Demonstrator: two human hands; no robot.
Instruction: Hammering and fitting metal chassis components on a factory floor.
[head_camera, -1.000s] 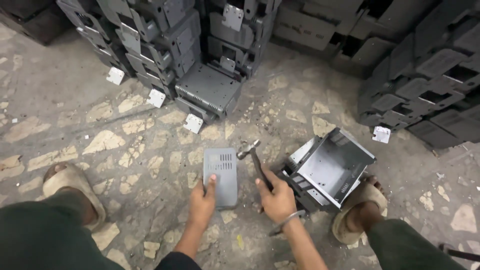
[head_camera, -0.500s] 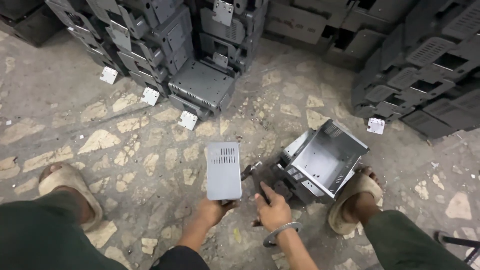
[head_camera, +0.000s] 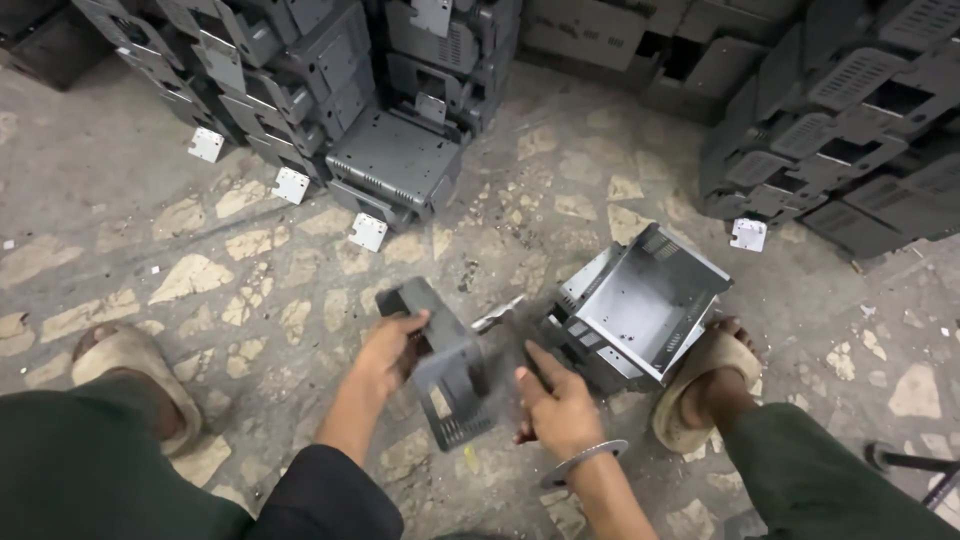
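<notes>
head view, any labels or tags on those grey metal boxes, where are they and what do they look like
Small white square tags hang off the stacked grey metal boxes; any print is too small to tell.
Tag: far left, on the floor edge of the left stack.
Tag: right of it, lower on the same stack.
Tag: below the flat box lying in front.
Tag: at the foot of the right stack.
Pale plates: on the middle stack.
No screens or signs.

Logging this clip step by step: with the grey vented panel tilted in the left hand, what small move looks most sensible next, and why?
Probably set the panel flat on the floor. The left hand grips only its upper edge, so it hangs tilted, while the right hand rests beside it near the hammer and open metal case.
</notes>
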